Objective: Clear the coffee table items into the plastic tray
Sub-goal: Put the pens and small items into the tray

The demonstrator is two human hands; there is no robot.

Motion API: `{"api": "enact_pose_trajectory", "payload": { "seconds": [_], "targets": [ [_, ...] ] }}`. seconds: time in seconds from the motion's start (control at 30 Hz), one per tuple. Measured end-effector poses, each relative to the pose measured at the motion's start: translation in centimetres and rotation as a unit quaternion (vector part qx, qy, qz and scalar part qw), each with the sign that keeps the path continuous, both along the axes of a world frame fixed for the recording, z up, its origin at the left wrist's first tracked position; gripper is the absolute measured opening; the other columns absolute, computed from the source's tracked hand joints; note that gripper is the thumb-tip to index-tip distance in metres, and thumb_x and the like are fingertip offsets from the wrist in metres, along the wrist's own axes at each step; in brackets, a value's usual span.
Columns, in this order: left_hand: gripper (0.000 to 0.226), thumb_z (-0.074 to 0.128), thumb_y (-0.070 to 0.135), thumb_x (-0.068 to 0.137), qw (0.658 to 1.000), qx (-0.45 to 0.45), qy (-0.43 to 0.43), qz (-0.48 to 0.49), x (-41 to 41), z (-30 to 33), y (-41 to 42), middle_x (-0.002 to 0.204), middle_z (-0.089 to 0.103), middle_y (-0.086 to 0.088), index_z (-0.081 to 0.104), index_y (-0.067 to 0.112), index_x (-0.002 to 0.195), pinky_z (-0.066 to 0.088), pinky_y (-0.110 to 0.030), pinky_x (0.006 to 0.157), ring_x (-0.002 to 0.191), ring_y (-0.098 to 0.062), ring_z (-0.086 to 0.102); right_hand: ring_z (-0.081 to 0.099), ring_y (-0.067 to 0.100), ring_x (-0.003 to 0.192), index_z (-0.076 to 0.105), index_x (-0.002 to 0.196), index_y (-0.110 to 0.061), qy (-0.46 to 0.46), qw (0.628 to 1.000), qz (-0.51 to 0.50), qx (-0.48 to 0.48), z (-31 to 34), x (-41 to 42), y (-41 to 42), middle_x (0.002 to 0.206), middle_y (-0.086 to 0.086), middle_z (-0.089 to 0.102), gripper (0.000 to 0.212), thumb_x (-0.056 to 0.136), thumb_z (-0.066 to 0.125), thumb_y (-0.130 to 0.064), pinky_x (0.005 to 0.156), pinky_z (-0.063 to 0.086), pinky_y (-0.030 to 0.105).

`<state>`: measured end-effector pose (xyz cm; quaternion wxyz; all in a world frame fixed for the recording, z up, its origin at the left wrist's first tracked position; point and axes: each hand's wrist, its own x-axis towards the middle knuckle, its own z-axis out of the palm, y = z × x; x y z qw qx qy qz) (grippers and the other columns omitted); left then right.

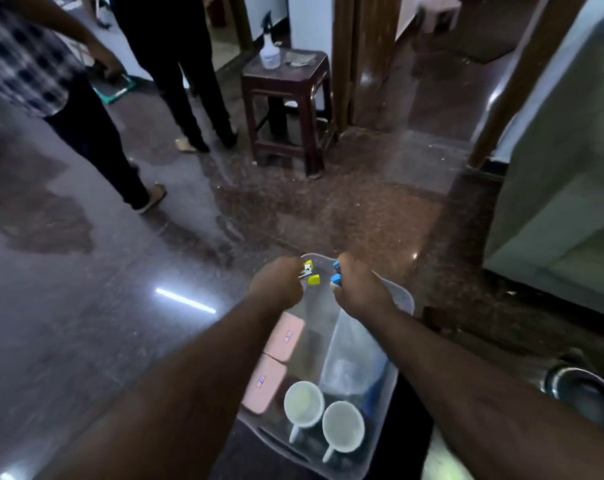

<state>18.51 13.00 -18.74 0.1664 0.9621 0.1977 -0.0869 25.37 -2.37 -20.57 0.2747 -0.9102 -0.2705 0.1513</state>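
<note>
A clear plastic tray sits low in front of me, holding two white mugs, two pink boxes and a clear bag. My left hand is closed over the tray's far end on a small yellow-tipped metal clip. Beside it my right hand is closed on a small blue-tipped clip. Both hands hover above the tray's far end, a short gap between them.
A dark brown stool with a spray bottle stands ahead on the polished stone floor. Two people stand at the far left. A pale cabinet is at right, a metal pot at lower right.
</note>
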Motion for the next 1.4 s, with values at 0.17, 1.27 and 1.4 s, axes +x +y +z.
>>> {"api": "enact_pose_trajectory", "payload": {
  "seconds": [0.17,1.27,1.4],
  "targets": [
    [0.028,0.057,0.024,0.085,1.0,0.026,-0.01,-0.01,1.7,-4.7,-1.2,0.115,0.068,-0.003,0.062,0.026,0.112,0.053,-0.036,0.085,0.105,-0.03,0.066,0.056,0.034,0.114,0.049,0.115,-0.009,0.025,0.999,-0.022,-0.032,-4.4,0.3,2.2,0.121,0.017,0.058,0.035,0.084,0.063,-0.011,0.093,0.043,0.039],
    [0.034,0.064,0.025,0.083,0.992,-0.016,0.127,0.016,4.3,-6.1,-2.9,0.118,0.066,-0.014,0.06,0.011,0.114,0.051,-0.036,0.09,0.112,-0.031,0.063,0.058,0.03,0.123,0.053,0.123,-0.011,0.164,0.958,-0.213,-0.097,-5.1,-1.8,2.2,0.13,0.013,0.06,0.046,0.085,0.07,-0.031,0.094,0.049,0.037],
    [0.045,0.068,0.023,0.077,0.991,-0.021,0.13,0.031,4.3,-6.9,-3.2,0.121,0.064,-0.014,0.055,0.011,0.118,0.05,-0.037,0.092,0.114,-0.033,0.061,0.055,0.031,0.125,0.046,0.128,-0.01,0.176,0.954,-0.226,-0.088,-5.6,-1.5,2.2,0.134,0.013,0.057,0.047,0.089,0.065,-0.027,0.098,0.047,0.039]
  ]
}}
